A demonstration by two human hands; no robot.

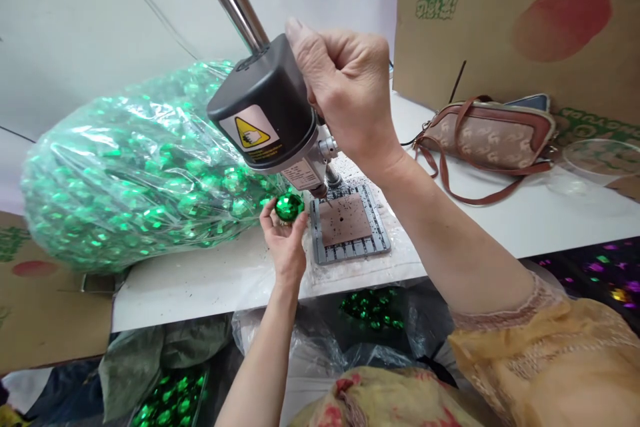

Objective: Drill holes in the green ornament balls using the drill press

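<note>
My left hand [285,247] holds a shiny green faceted ball [289,207] between thumb and fingers, just left of the drill chuck [318,191]. My right hand [350,90] is closed at the right side of a small bench drill press [263,103], around its handle, which the fingers mostly hide. The thumb lies against the black housing. Below the chuck, a brown square board [353,223] with a dark hole lies on the slotted grey base plate [379,237]. Dark chips are scattered over both.
A large clear bag [135,167] of green balls lies left of the press. A strapped purse [493,133] rests at right before a cardboard box [500,27]. More green balls [373,308] sit in a plastic-lined container below the table's front edge [200,307].
</note>
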